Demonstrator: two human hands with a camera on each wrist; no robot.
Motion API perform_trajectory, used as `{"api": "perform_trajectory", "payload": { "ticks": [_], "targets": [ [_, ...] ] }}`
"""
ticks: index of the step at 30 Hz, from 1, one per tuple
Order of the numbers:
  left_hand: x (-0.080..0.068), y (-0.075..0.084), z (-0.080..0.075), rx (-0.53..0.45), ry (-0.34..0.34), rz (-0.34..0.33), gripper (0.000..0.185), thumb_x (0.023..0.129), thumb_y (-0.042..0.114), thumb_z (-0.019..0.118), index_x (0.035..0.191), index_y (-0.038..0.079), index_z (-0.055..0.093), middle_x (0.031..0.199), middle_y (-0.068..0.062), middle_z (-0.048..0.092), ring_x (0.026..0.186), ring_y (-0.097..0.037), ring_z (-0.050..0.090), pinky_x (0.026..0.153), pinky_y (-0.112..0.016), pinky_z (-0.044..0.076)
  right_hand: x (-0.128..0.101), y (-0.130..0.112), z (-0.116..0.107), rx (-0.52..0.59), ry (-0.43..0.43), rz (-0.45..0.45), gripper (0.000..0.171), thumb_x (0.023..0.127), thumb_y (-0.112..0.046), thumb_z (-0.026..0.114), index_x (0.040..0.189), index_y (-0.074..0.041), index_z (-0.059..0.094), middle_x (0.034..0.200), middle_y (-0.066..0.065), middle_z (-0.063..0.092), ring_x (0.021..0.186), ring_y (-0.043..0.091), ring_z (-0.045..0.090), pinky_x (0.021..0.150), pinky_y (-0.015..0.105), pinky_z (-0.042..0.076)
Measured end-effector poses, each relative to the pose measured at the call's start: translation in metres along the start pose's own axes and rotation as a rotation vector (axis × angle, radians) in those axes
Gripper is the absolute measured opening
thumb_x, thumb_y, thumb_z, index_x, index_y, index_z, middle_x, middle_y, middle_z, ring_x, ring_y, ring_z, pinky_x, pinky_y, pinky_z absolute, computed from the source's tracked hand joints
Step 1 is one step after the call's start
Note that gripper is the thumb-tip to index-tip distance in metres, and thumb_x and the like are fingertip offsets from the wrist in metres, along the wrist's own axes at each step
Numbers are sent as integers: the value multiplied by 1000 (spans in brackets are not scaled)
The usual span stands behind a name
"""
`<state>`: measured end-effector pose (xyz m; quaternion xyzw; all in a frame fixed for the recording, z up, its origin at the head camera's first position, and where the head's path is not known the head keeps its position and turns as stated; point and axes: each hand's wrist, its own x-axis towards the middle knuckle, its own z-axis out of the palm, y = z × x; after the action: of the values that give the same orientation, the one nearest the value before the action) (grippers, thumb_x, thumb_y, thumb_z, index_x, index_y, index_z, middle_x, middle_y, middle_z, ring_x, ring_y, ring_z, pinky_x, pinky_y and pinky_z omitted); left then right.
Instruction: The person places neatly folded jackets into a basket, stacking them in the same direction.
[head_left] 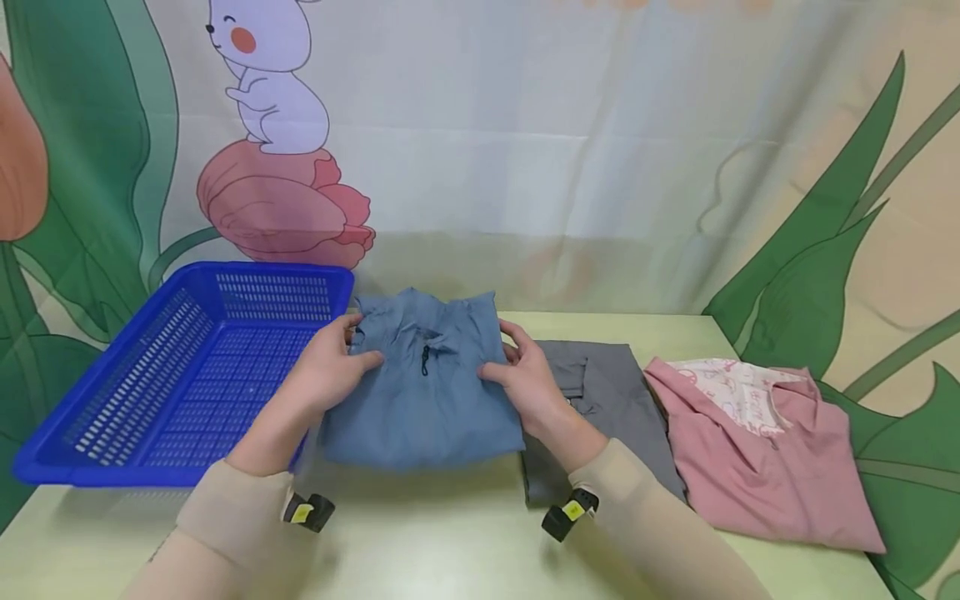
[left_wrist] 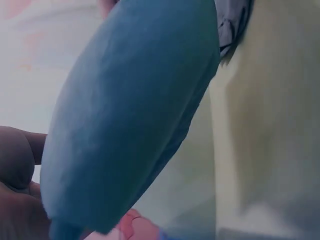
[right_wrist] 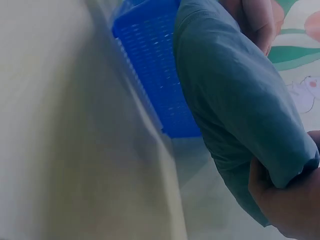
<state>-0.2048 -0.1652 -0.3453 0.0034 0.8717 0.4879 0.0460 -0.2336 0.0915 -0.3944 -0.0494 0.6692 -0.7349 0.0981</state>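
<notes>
Head view shows two beige sleeves reaching in from the near edge of the pale green worktop (head_left: 450,542), each with a small black and yellow device at the wrist. Just past them the left hand (head_left: 330,367) grips the left edge of a folded blue garment (head_left: 423,392), thumb curled over the top and fingers tucked behind the cloth. The right hand (head_left: 525,379) pinches the garment's right edge in the same way, thumb on top. The garment sits between the hands, its near edge low over the worktop and its collar end raised toward the far side.

Left wrist view shows the blue cloth (left_wrist: 130,125) close up, with part of the left hand (left_wrist: 17,180) at its lower edge; how the fingers lie there is too blurred to tell. Right wrist view shows the right hand (right_wrist: 285,200) closed round the folded edge of the cloth (right_wrist: 235,110).

Left of the garment, just beside it, lies a blue plastic basket (head_left: 112,467). Right of it a folded grey garment (head_left: 607,400) lies flat, partly under the right wrist, and further right a pink garment (head_left: 757,467). Behind hangs a printed backdrop (head_left: 600,150) with leaves, a flower and a cartoon rabbit.
</notes>
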Motion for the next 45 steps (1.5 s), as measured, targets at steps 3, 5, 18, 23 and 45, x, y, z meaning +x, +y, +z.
{"api": "perform_trajectory", "payload": {
  "ticks": [3,5,18,23,45],
  "targets": [
    [0,3,-14,2,-18,1,75,103,15,58,161,-4,16,159,-34,24,147,-48,25,113,-66,28,5,-7,6,16,-12,-6,82,87,11,64,158,-21,37,143,17,56,127,36,56,102,53,47],
    [2,3,-24,-3,-25,-2,76,103,15,59,161,-5,15,159,-34,23,146,-49,25,112,-67,30,9,-11,10,36,-21,-4,83,87,11,64,158,-22,37,143,16,56,127,35,56,102,52,47],
    [6,-10,-83,-61,-89,-19,79,105,16,57,163,0,6,160,-37,19,141,-52,34,109,-67,34,34,-26,48,95,-110,-36,86,87,15,62,160,-22,35,143,19,54,130,37,54,104,50,48],
    [6,-24,-106,-22,-131,-9,81,106,16,57,163,-1,2,159,-39,19,142,-54,30,109,-68,32,39,-21,70,64,-151,-81,87,85,18,63,160,-18,36,140,17,55,128,33,55,103,48,49],
    [22,-114,-188,288,-273,-98,80,104,14,58,150,-24,5,147,-54,9,134,-68,19,104,-75,30,64,10,174,-222,-19,-145,69,83,6,80,144,-14,55,119,0,67,93,8,63,80,26,56]
  ]
}}
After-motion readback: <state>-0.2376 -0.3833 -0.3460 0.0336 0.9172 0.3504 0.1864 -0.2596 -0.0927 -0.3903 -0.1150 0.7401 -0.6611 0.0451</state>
